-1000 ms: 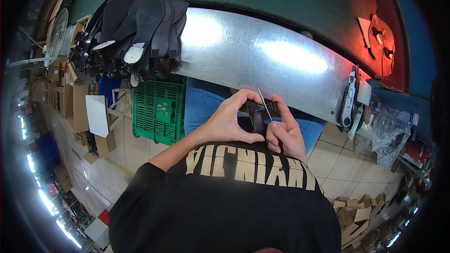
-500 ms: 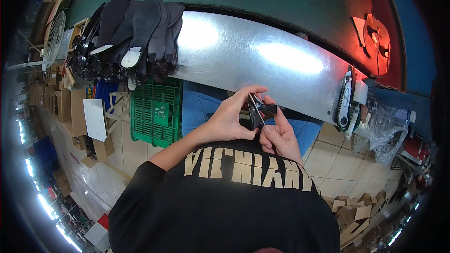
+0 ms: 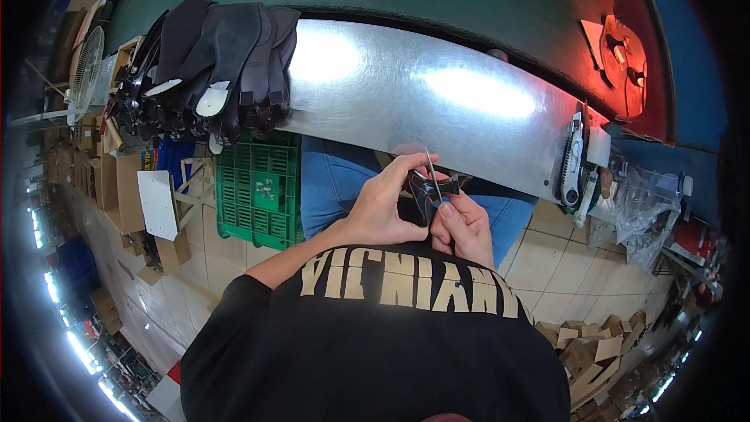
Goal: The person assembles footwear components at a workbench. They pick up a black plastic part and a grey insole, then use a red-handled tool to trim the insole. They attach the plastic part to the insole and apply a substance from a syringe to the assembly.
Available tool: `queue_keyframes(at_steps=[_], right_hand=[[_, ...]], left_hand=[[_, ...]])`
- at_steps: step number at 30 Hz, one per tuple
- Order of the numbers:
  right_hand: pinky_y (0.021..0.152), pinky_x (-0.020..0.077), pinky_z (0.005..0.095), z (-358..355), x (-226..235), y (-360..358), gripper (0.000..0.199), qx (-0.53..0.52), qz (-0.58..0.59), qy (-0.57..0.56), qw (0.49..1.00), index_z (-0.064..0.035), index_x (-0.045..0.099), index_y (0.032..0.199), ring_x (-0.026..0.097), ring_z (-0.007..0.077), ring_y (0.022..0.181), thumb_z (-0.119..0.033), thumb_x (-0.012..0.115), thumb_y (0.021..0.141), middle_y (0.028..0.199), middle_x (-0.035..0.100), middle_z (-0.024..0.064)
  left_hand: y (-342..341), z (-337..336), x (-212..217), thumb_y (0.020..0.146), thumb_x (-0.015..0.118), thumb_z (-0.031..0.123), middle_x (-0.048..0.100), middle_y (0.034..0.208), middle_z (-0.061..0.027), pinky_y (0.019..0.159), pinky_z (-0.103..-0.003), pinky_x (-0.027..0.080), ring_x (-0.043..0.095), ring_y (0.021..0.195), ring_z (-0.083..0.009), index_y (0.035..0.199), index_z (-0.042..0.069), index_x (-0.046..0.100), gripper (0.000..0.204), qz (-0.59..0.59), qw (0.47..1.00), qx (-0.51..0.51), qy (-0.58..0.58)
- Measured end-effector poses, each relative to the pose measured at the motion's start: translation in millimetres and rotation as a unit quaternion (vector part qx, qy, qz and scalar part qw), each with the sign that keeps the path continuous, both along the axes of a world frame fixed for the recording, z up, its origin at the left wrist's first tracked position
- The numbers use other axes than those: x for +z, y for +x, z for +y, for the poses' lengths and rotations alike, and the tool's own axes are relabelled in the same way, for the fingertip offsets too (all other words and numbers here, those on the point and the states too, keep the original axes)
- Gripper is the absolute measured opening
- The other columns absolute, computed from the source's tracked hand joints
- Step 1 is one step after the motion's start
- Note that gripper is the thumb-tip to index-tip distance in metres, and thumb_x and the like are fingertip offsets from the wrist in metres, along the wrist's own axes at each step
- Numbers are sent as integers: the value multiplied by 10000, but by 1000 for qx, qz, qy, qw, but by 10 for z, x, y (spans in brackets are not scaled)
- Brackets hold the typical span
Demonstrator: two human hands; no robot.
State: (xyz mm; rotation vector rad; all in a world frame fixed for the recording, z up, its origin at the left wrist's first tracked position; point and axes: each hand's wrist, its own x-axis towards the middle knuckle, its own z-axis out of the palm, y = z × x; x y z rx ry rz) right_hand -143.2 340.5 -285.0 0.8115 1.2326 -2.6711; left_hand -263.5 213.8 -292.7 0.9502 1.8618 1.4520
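Dark glossy piece (image 3: 420,202) in L hand (image 3: 384,207), thin metal tool (image 3: 433,177) in R hand (image 3: 466,230)

Both hands are close together over the lap, just off the near edge of the silver bench top (image 3: 375,101). L hand curls round the piece, thumb below & fingers above; grip's narrow, closed on the piece's L side. R hand pinches the tool btwn thumb & fingers, tip pointing up toward the bench. Tool crosses in front of the piece; can't tell if they touch, or how far R fingers also steady the piece's R end.

On the bench's L end: a pile of dark strap-like parts (image 3: 242,43), some w/ white patches. Below it, a green crate (image 3: 258,223) on the tiled floor (image 3: 211,254). At the bench's R end: a utility knife (image 3: 573,168) next to a white cylinder (image 3: 599,146), w/ a clear plastic bag (image 3: 642,215) nearby. Red light falls on a round plate (image 3: 625,70), far R.
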Motion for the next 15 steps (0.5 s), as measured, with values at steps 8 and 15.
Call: queue_keyframes(at_steps=[8, 15], right_hand=[[410, 299, 198, 112, -40, 26, 364, -9, 19, -61, 998, -18, 470, 1301, 340, 63, 420, -231, 417, 1011, 589, 393, 0], [384, 332, 196, 286, 27, 18, 529, -74, 40, -68, 994, -67, 228, 1479, 361, 76, 400, -197, 413, 1000, 563, 408, 15]], left_hand=[[29, -4, -4, 590, 806, 51, 548, 1133, -103, 909, -305, 480, 588, 1034, -182, 1332, 23, 414, 840, -10, 1000, -5, -29], [-178, -97, -30, 638, 839, 39, 527, 1079, -39, 861, -276, 467, 567, 956, -125, 1376, 89, 369, 876, -189, 980, 53, -14]])
